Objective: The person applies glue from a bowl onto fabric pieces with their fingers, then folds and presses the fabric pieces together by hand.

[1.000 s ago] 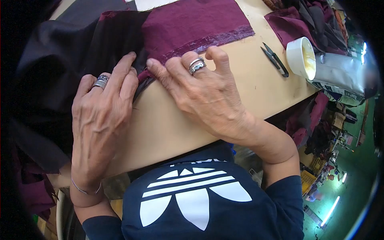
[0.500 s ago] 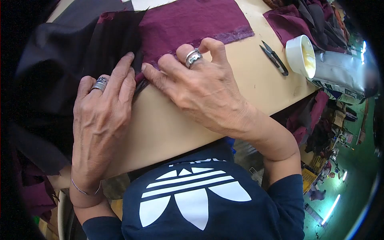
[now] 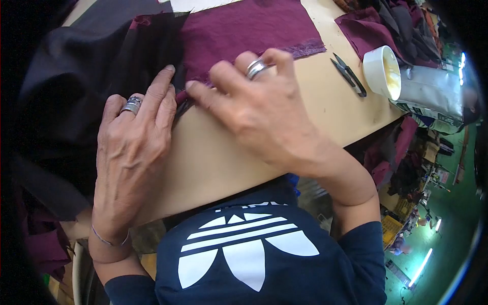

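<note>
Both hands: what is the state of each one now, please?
Left hand: open, fingers on the dark smooth cloth.
Right hand: fingers bent at the maroon cloth's lower edge; grip cannot be told.

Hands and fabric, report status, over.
Left hand flat on dark fabric. Right hand fingers bent at maroon fabric's near edge. Thread snips and white cup off right, outside the hands' spot.

table (image 3: 208, 162) softly lit, right hand (image 3: 262, 114) blurred, edges dark
</note>
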Action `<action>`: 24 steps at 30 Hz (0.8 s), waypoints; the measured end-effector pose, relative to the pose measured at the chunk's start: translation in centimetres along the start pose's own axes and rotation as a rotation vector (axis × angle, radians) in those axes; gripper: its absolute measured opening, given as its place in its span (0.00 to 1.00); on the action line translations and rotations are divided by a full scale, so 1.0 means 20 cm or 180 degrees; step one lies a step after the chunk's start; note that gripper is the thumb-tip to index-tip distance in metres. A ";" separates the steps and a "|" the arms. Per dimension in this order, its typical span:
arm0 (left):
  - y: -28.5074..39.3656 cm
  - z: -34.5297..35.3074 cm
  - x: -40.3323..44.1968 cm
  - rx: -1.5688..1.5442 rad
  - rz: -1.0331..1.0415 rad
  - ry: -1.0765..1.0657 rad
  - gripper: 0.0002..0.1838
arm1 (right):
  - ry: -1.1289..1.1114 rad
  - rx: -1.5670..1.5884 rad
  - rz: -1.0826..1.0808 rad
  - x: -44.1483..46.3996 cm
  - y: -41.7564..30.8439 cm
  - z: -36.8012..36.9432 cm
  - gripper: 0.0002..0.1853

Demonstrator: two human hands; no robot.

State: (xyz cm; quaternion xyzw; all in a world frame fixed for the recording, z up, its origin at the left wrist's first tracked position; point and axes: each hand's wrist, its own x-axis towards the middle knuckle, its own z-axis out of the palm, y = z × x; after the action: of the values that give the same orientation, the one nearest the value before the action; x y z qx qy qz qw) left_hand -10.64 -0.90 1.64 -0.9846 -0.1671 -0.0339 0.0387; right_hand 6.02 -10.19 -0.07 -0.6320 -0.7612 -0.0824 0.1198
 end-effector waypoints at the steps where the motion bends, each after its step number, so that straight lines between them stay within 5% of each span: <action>1: 0.00 0.00 0.00 -0.0009 0.0006 0.0083 0.16 | 0.0055 -0.0028 -0.0065 -0.01 0.00 0.01 0.13; 24: 0.01 -0.01 0.02 0.0052 0.0045 0.0084 0.15 | 0.0013 0.0318 0.0072 -0.02 0.03 -0.01 0.12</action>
State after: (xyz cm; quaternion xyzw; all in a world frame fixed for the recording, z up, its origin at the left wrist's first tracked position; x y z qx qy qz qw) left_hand -10.32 -0.91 1.78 -0.9849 -0.1599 -0.0452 0.0491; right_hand 6.77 -10.56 0.04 -0.6337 -0.7569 -0.0441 0.1536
